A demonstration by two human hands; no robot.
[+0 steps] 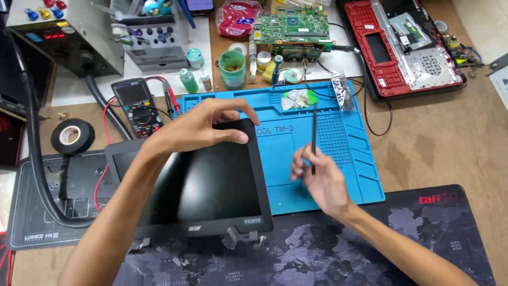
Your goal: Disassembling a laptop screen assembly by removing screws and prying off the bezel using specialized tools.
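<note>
The left hand (pixel 203 127) grips the far right corner of the laptop screen panel (pixel 193 180). The right hand (pixel 317 177) holds a thin black spudger (pixel 313 135) upright over the blue repair mat (pixel 338 153).

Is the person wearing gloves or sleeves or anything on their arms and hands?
No. Both arms are bare as far up as the picture shows, and the left hand and right hand have no gloves. No watch, ring or bracelet shows.

The left hand (pixel 203 127) covered the upper right corner of the black-framed laptop screen panel (pixel 196 182); the grey power supply box (pixel 63 34) was cut off by the top edge, and small parts in the blue silicone mat's (pixel 338 153) tray were too tiny to identify
</note>
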